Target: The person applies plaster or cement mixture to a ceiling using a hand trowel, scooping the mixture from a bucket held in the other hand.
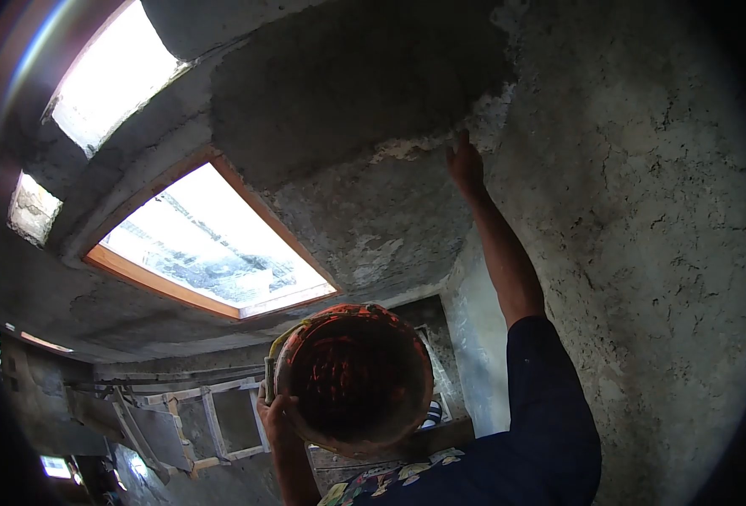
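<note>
My left hand [278, 415] grips the rim and side of a round bucket [424, 371]. The bucket is tilted so that its dark inside faces me, with reddish-orange smears and a yellowish handle along its left side. My right arm is stretched far up the wall. At its end my right hand [467, 169] has a finger extended and the thumb apart, at the lower edge of a dark, damp-looking plaster patch [356, 84]. Pale rough plaster [415, 148] shows along that edge by the fingertip. Nothing is visible in the right hand.
A wood-framed window [213, 244] lies left of the patch, with bright openings [111, 72] beyond. Rough grey wall [643, 211] rises on the right. Below, a wooden ladder-like frame [213, 422] stands at left, and a plank [440, 437] lies under the bucket with a sandal-clad foot [432, 413].
</note>
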Motion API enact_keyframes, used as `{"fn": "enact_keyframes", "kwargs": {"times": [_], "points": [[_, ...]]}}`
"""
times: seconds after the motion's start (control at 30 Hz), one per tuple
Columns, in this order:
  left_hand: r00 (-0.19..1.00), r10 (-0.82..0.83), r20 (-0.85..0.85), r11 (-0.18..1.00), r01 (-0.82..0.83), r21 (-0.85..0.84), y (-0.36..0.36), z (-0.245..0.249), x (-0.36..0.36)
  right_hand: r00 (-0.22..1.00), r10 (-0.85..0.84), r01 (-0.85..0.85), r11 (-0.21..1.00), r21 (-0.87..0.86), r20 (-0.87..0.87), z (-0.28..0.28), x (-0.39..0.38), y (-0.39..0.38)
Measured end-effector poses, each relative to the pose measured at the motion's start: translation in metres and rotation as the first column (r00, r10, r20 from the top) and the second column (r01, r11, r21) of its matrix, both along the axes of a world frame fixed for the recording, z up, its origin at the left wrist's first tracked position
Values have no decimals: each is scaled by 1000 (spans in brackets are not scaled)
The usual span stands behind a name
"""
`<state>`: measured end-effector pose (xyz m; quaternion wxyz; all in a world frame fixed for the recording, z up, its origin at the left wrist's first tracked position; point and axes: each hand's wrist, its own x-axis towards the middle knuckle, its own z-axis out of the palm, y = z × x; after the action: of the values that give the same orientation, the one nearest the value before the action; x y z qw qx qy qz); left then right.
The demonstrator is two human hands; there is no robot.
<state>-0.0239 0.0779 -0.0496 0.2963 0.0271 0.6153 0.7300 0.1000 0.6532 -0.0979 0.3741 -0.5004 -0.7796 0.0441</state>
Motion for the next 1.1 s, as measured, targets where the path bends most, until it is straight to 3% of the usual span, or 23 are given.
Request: {"fn": "enact_keyframes", "kwargs": {"times": [0.17, 0.3, 0.37, 0.5, 0.6, 0.77, 0.9, 0.97, 1.1], "points": [[999, -39, 6, 997, 38, 66, -1, 2, -1, 991, 70, -84, 989, -120, -116, -7, 15, -30], [999, -51, -13, 994, 52, 98, -3, 1, -1, 964, 136, -162, 982, -98, -229, -9, 13, -37], [999, -47, -14, 994, 48, 97, -1, 3, -1, 940, 182, -166, 983, 78, -288, -2, 3, -32], [999, -33, -3, 997, 33, 76, 0, 5, 1, 963, 184, -153, 975, 161, -196, 26, -23, -13], [1000, -11, -9, 998, 12, 65, 3, 7, 2, 982, 145, -136, 987, 80, -118, 16, -37, -14], [999, -35, 20, 997, 33, 66, 6, -1, 2, 962, 267, -268, 963, -29, -51, -17, -8, -45], [999, -45, 10, 996, 44, 71, 7, 0, 3, 960, 259, -275, 942, -191, -105, 2, 8, -56], [999, -44, 23, 997, 42, 66, 9, -1, 2, 925, 287, -282, 958, 54, -250, 18, 2, -51], [997, -78, 9, 991, 77, 112, 9, 0, 3, 933, 271, -247, 961, 126, -236, 37, -28, -34]]}}
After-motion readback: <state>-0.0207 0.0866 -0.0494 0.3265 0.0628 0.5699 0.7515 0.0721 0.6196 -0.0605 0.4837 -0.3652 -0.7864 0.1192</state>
